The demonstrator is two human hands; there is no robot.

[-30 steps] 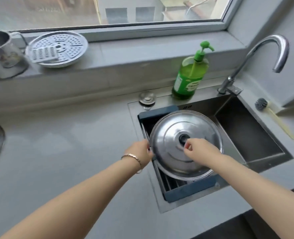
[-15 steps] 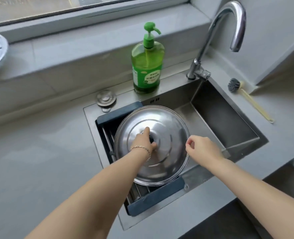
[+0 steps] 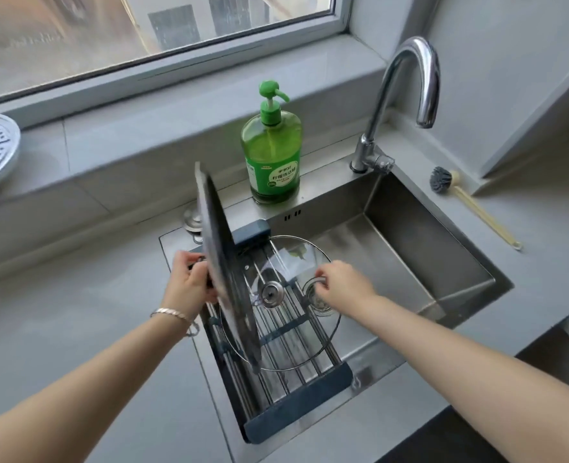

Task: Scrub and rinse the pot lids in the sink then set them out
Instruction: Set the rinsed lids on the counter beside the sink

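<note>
A: Why is the steel lid [image 3: 226,262] standing on edge?
B: The left hand [image 3: 192,279] grips its knob and holds it upright over the rack [image 3: 299,385] across the sink [image 3: 426,255]. I judge that is to uncover the glass lid [image 3: 286,329] lying flat beneath.
A: And the right hand [image 3: 339,285]?
B: Its fingers are curled at that glass lid's right rim; whether they pinch it, I cannot tell.
A: Washing begun?
B: Seemingly not: no water runs from the tap [image 3: 406,81], and the brush [image 3: 470,202] lies on the worktop [image 3: 75,312].

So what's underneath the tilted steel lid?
A glass lid lies flat on the rack, its metal knob showing. The steel lid, held on edge by the left hand, covers the glass lid's left rim and the rack bars there.
</note>
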